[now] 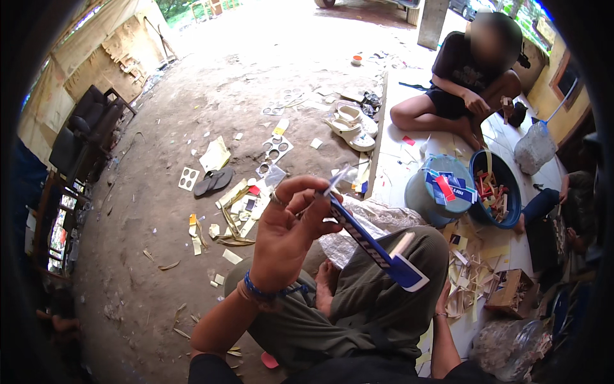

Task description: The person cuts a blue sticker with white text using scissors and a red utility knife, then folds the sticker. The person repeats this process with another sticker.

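Note:
My left hand [286, 232] is raised over my lap, its thumb and fingers pinched on one end of a long blue paper strip [366, 242] with white lettering. The strip slants down to the right over my knee. Against its far end lies a short pale piece of wood [402, 244]; whether it is attached I cannot tell. My right hand [442, 297] is low on the right beside my knee, at the edge of a pile of pale wooden pieces [472, 272]. The knee hides most of its fingers.
A covered bucket [417, 200] bears blue and red strips [451, 187]. Next to it, a blue tub [510, 223] holds small pieces. A wooden box [513, 291] stands right. Across sits another person [476, 73]. Clogs [350, 127], a flip-flop [213, 182] and paper scraps litter the dirt floor.

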A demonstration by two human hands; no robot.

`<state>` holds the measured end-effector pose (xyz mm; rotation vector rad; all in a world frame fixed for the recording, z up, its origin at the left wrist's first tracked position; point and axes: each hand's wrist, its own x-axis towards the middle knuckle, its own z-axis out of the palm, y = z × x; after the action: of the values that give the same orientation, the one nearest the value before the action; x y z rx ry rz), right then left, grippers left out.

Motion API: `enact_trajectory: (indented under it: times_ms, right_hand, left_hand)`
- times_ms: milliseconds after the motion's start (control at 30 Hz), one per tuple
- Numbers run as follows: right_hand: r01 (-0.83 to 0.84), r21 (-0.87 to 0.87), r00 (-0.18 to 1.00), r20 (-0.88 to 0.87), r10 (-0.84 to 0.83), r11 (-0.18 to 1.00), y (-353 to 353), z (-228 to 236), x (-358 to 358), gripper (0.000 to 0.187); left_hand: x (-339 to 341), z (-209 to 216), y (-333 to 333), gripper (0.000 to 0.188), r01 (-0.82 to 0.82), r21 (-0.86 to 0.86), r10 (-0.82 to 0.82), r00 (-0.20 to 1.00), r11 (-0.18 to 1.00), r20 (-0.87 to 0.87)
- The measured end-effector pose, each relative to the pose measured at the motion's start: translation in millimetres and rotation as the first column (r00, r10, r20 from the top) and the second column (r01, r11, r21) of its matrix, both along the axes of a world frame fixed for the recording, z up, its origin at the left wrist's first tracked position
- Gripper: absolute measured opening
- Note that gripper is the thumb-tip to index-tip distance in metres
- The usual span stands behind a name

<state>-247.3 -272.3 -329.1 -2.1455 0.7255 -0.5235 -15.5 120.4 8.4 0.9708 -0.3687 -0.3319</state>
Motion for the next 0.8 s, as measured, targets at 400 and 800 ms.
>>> enact_trajectory:
  times_ms: [400, 800]
  right_hand:
    - [0.228, -0.168, 0.927, -0.265, -0.267, 0.959, -11, 52, -72, 0.040]
    - [0.283, -0.001, 0.956, -0.074, -0.283, 0.959, 18, 105, -31, 0.034]
  left_hand:
    - [0, 2, -40, 0.029, 0.157, 0.052, -0.163, 0.973, 0.986, 0.166]
    - [13, 0, -77, 0.025, 0.305, 0.077, -0.306, 0.952, 0.949, -0.001]
